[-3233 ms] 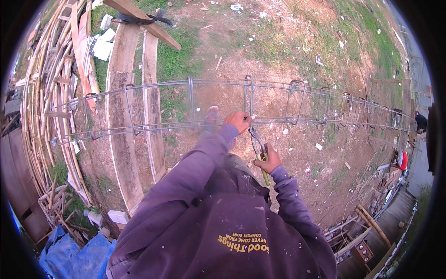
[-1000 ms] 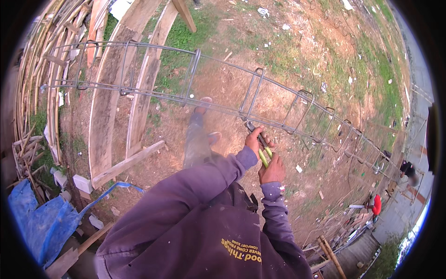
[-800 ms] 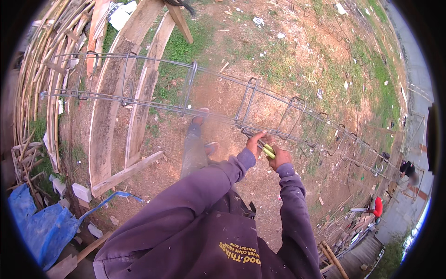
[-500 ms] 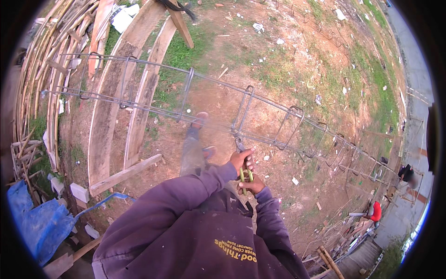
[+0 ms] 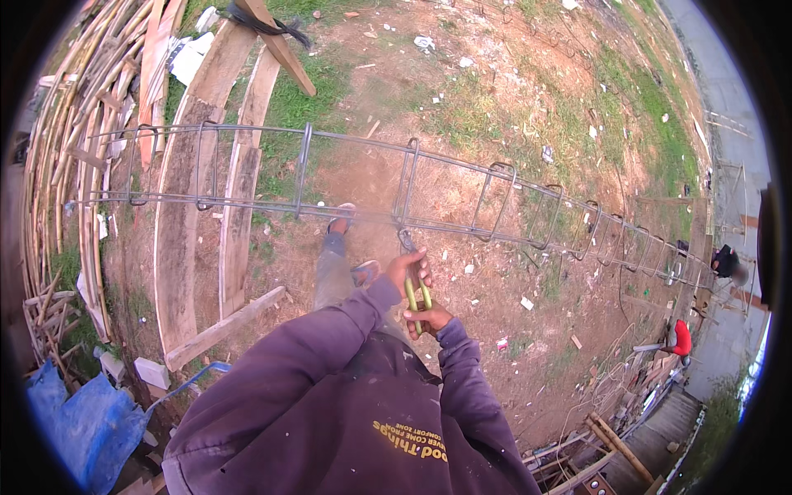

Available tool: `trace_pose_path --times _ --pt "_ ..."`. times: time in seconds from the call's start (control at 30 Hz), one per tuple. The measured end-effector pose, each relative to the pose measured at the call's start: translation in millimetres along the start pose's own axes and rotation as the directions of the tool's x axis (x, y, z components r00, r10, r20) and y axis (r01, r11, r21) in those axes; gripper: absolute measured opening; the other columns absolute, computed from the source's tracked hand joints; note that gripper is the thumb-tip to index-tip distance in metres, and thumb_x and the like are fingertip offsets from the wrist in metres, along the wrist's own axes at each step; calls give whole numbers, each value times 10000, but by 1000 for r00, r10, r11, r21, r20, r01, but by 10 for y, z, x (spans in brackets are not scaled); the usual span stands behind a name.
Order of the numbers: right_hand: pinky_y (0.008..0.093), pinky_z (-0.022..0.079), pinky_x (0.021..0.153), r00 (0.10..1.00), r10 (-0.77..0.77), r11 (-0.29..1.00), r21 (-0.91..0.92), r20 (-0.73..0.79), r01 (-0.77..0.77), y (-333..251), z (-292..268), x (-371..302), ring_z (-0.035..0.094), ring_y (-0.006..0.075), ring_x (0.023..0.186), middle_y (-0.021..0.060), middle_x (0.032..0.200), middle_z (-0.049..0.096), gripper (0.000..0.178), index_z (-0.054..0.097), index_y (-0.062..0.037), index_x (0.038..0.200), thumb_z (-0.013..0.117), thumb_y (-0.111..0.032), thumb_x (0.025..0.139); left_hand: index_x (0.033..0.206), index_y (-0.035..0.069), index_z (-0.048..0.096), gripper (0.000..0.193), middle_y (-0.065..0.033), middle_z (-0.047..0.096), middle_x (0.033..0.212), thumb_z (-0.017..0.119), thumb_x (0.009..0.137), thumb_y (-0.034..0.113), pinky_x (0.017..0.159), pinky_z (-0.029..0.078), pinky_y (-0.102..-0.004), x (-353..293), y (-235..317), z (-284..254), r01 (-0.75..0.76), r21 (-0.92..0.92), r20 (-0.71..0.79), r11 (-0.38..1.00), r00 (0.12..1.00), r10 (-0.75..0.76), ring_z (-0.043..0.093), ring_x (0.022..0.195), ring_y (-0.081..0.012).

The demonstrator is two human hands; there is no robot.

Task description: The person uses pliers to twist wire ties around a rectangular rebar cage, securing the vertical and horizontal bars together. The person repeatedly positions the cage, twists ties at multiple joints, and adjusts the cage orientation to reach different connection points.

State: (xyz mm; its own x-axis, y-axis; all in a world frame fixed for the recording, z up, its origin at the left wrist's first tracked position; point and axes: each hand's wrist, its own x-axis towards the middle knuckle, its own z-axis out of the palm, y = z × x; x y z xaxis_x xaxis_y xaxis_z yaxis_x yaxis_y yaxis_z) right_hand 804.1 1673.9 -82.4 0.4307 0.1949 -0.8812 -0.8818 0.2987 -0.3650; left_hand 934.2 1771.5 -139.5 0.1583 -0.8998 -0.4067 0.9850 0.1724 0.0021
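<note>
A pair of pincers with green handles stands between my hands, its dark jaws against the lower bar of a long steel rebar cage. The jaws meet the bar at a rectangular stirrup. My left hand is closed around the upper part of the pincers, just below the jaws. Lower down, my right hand grips the ends of the handles, which are slightly apart. Any tie wire in the jaws is too small to make out.
The cage rests across wooden planks on the left. Bamboo poles and a blue tarp lie beyond them. A loose board is near my left arm. A person in red is at far right, another in dark clothing by the cage's end.
The view has turned slightly, so the cage lies flatter across it. My hands have shifted a little left in the picture, still on the pincers at the same stirrup.
</note>
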Motion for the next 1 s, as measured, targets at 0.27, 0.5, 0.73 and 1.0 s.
trace_pose_path --times 0.27,0.5,0.73,1.0 --pt "406 521 633 708 -343 824 -560 -617 -89 -128 454 223 671 296 734 172 811 674 463 594 -11 1051 796 -211 685 691 109 479 336 -1 434 510 660 882 318 459 406 -373 287 -196 367 -103 462 -700 881 567 433 421 414 -144" --pt "373 514 550 988 -86 990 -122 -126 71 -241 256 167 639 266 592 97 651 613 217 632 3 880 736 -156 776 731 74 573 348 -65 550 539 704 851 372 514 467 -393 118 122 67 69 39 -243 997 968 -58 551 478 -181" --pt "449 515 642 529 -499 776 -626 -687 -80 -134 396 275 649 348 695 170 725 635 236 638 19 880 690 -190 785 740 27 584 381 -70 578 586 749 813 363 537 471 -395 219 -209 262 -63 595 -599 801 629 495 561 526 -180" --pt "362 533 620 863 -333 940 -206 -381 271 -7 457 291 659 240 659 147 798 671 372 613 7 934 779 -158 645 858 44 632 347 -70 579 592 679 866 387 579 497 -378 114 21 -28 21 393 -507 919 839 197 594 539 -186"
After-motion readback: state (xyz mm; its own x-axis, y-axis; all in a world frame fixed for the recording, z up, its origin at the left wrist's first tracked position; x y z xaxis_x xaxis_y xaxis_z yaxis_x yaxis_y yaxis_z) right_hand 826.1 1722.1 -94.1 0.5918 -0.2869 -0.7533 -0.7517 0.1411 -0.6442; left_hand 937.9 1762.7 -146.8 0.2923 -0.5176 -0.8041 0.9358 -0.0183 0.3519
